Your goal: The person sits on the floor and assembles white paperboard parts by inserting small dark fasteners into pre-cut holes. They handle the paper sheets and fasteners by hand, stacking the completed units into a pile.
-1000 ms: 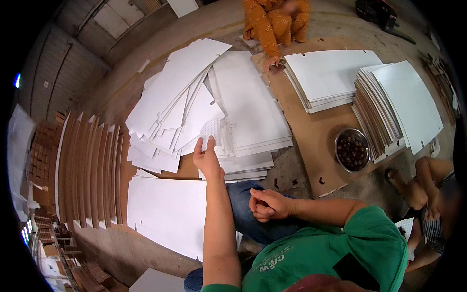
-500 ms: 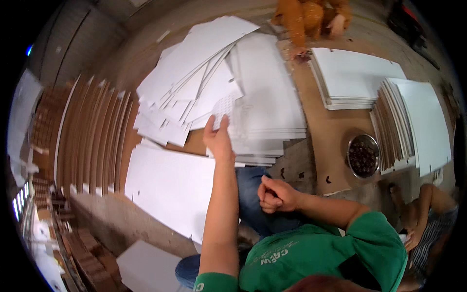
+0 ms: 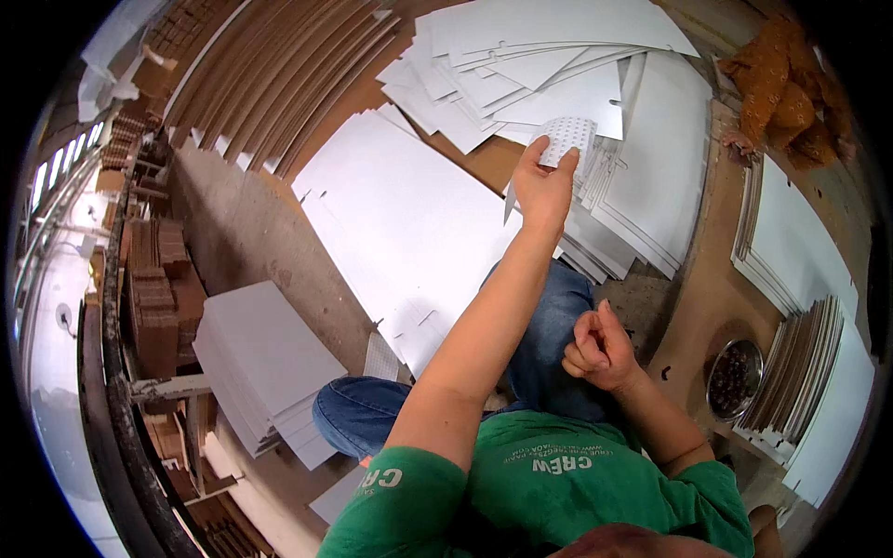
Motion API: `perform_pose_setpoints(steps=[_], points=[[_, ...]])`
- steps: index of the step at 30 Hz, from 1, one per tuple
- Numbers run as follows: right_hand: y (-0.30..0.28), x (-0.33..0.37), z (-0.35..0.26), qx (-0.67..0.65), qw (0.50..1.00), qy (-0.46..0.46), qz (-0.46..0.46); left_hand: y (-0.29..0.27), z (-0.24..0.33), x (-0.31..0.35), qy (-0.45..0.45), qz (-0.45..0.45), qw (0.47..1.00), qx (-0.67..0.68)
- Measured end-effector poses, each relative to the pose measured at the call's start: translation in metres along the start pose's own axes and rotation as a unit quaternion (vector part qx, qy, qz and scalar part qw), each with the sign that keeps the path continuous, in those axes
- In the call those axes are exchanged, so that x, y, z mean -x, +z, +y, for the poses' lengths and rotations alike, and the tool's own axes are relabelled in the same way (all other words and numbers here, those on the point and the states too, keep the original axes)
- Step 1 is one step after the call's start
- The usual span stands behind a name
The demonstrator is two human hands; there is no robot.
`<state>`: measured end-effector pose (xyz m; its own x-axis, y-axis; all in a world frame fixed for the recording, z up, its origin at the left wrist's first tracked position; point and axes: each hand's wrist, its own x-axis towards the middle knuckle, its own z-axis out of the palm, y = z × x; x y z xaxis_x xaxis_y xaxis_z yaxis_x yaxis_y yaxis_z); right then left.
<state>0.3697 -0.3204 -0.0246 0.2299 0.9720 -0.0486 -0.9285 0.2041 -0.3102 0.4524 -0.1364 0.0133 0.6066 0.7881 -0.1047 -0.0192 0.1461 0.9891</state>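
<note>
Left hand (image 3: 542, 186) outstretched, gripping perforated white sheet (image 3: 568, 138); right hand (image 3: 600, 349) loosely curled.

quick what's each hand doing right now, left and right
Left hand: closed on a small white perforated card, held out over the loose white sheets.
Right hand: loosely curled near the chest, nothing visibly held.

floor (image 3: 244, 244) | bare concrete | white card sheets (image 3: 409, 223), brown cardboard stack (image 3: 270, 84), metal bowl (image 3: 735, 378)
</note>
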Motion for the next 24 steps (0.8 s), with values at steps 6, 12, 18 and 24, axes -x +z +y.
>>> perform_pose_setpoints(steps=[6, 12, 18, 24], points=[[0.002, -0.005, 0.005, 0.007, 1.000, 0.008, 0.004, -0.012, 0.000, -0.002, 0.002, 0.024, 1.000, -0.014], [0.003, -0.008, 0.005, -0.001, 0.999, 0.027, -0.020, -0.018, -0.001, -0.005, 0.033, 0.017, 0.998, -0.059], [0.001, -0.008, 0.005, -0.032, 0.999, 0.027, -0.023, -0.015, 0.011, 0.006, 0.056, -0.122, 0.990, -0.035], [0.000, -0.007, 0.002, -0.043, 0.998, 0.016, -0.038, -0.006, 0.013, 0.014, 0.040, -0.251, 0.967, 0.033]])
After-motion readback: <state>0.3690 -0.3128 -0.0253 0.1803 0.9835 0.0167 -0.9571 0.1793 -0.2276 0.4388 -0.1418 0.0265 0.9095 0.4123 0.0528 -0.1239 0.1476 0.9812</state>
